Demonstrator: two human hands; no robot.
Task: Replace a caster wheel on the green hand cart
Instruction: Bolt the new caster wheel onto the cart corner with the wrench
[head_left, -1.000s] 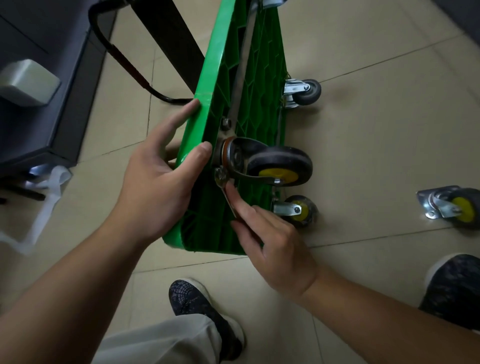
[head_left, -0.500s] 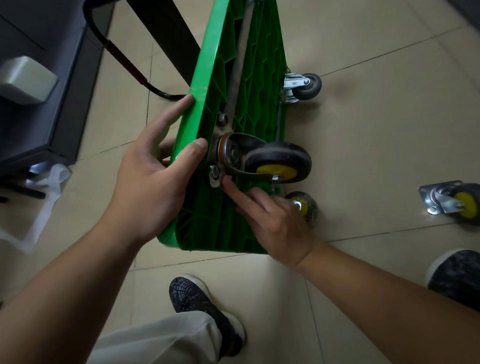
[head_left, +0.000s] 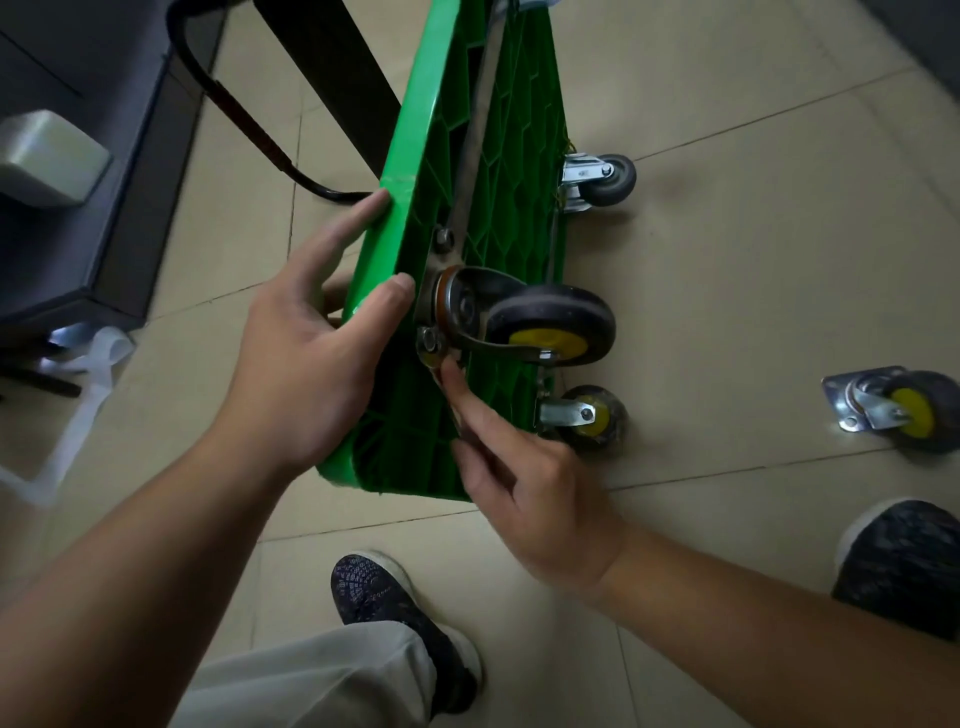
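The right hand (head_left: 530, 493) pinches a thin wrench (head_left: 434, 359) between thumb and pointer finger, and the pointer lies straight along it. The wrench head sits at a nut (head_left: 429, 340), right under the plate of the caster (head_left: 550, 327). The left hand (head_left: 306, 364) grips the near long edge of the cart (head_left: 509, 156). Its thumb presses the ribbed side just beside the caster plate, and its fingers wrap round the other side. The cart stands up on its side on the floor (head_left: 753, 260), so its ribbed green bottom faces right. The caster is big and black with a yellow middle, and it sticks out from the bottom near the close corner. A metal bar (head_left: 478, 119) runs up the bottom from the caster plate. A small yellow wheel (head_left: 592, 415) sits at the low close corner, touching the floor. A grey wheel (head_left: 608, 179) sits farther along the low edge. A spare caster (head_left: 898, 410) lies on the floor, well apart to the right. A black handle (head_left: 244, 119) curves behind the cart on the left. Two dark shoes (head_left: 395, 613) stand on the floor below the hands.
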